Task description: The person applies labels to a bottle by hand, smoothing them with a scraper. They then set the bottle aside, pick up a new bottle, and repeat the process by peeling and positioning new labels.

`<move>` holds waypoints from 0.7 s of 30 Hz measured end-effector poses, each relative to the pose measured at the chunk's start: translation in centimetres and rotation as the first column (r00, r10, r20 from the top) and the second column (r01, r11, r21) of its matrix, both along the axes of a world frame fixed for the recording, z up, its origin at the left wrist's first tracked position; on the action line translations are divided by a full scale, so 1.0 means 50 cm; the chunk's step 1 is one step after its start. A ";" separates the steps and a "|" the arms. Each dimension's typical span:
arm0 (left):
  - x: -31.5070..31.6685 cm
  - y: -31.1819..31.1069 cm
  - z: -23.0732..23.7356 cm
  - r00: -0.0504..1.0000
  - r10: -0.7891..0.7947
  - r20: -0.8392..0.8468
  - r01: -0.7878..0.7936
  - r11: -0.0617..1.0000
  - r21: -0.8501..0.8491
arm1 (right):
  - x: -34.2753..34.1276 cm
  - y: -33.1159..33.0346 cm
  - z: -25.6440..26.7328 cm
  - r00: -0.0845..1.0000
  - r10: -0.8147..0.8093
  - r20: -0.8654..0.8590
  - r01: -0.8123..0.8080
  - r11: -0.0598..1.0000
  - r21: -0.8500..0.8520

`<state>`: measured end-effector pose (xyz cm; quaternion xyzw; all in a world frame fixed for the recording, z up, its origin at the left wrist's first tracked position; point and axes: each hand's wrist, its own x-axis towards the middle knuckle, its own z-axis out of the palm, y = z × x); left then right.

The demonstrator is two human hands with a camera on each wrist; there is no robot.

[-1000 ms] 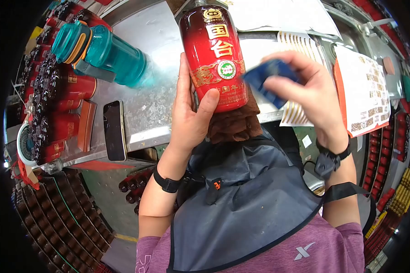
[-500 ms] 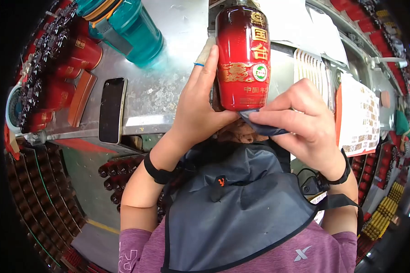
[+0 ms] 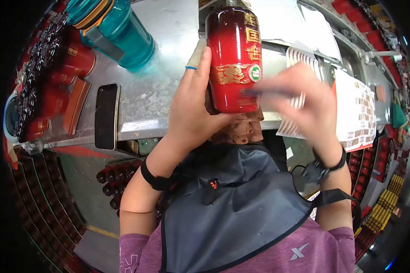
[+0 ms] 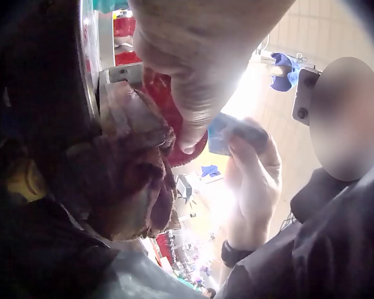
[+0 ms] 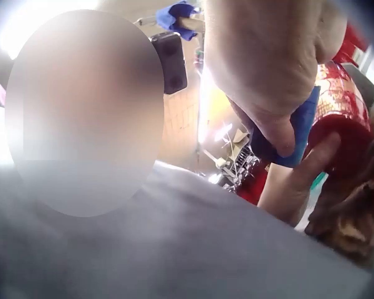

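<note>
A red glass bottle [image 3: 234, 68], dark at the shoulder and lettered in gold, lies tilted over a folded brown towel [image 3: 241, 129] at the bench edge. My left hand [image 3: 187, 107] holds it, fingers along its left side and thumb at the base; one finger wears a pale cover with a blue band. My right hand [image 3: 305, 104], blurred in the head view, pinches a folded blue cloth [image 5: 299, 128] beside the bottle's lower right side. In the left wrist view the left thumb lies against the bottle's bottom [image 4: 196, 146].
A teal water bottle [image 3: 123, 36] and a black phone [image 3: 106, 116] are on the metal bench [image 3: 164, 27] to the left, near a brown block [image 3: 77, 105] and several red bottles [image 3: 79, 61]. Printed sheets [image 3: 355, 104] lie at the right. Racks of bottles [image 3: 45, 204] stand below left.
My right hand went from beside the bottle to its base with the cloth, then rose to its lower right side. The bottle has turned, moving the green-white emblem rightward; my left hand still holds it.
</note>
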<state>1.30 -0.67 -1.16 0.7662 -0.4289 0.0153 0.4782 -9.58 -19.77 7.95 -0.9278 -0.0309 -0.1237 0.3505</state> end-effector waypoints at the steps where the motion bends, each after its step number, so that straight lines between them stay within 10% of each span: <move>1: -0.001 0.002 -0.003 1.000 -0.011 -0.001 0.011 1.000 0.002 | -0.001 -0.021 -0.021 0.957 -0.253 -0.145 0.283 0.925 0.252; 3: 0.002 0.001 -0.012 0.993 -0.008 -0.121 0.010 1.000 0.011 | -0.012 -0.055 -0.050 0.865 -0.439 -0.243 0.501 0.778 0.379; 7: 0.002 -0.007 -0.034 0.980 -0.055 -0.193 0.034 0.993 -0.109 | -0.042 -0.023 -0.073 0.941 -0.157 -0.300 0.324 0.678 0.660; 11: 0.007 0.000 -0.040 0.969 -0.111 -0.219 0.093 0.992 -0.089 | -0.047 -0.067 -0.105 0.912 -0.338 -0.231 0.405 0.670 0.622; 13: 0.009 0.001 -0.045 0.968 -0.121 -0.221 0.108 0.992 -0.069 | -0.051 -0.020 -0.083 0.983 -0.159 -0.092 0.182 0.787 0.589; 15: 0.013 0.003 -0.043 0.967 -0.139 -0.215 0.130 0.990 -0.057 | -0.041 -0.044 -0.114 0.940 -0.143 -0.309 0.322 0.672 0.667; 19: 0.009 0.007 -0.045 0.952 -0.139 -0.273 0.126 0.990 -0.062 | -0.046 -0.067 -0.109 0.911 -0.383 -0.155 0.404 0.745 0.531; 21: 0.007 0.004 -0.045 0.949 -0.154 -0.276 0.139 0.988 -0.072 | -0.048 -0.028 -0.075 0.993 -0.078 -0.089 0.107 0.912 0.395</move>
